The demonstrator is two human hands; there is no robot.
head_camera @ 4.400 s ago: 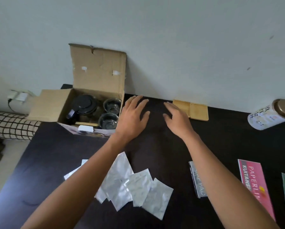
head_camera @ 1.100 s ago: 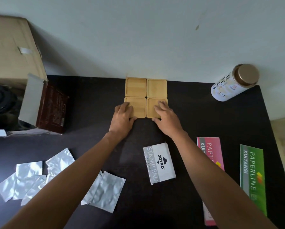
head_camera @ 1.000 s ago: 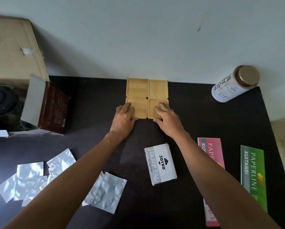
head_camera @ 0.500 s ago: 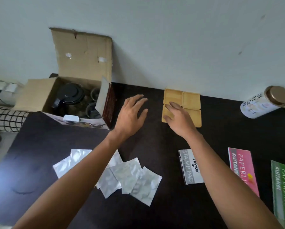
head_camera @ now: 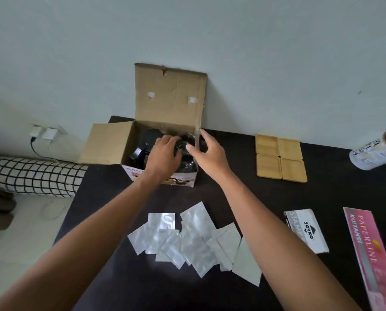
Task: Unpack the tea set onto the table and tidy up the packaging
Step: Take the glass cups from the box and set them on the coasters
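The black table [head_camera: 243,198] is carrying the open cardboard box [head_camera: 169,97] at its far edge; the right hand [head_camera: 210,153] is pinching its side flap [head_camera: 197,131]; the left hand [head_camera: 162,156] is reaching inside beside the black teapot [head_camera: 146,140], its grip impossible to tell.

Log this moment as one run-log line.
stage: unpacking | left hand: inside cardboard box, over glass cups, grip unclear | right hand: pinches side flap | wooden coasters: on table
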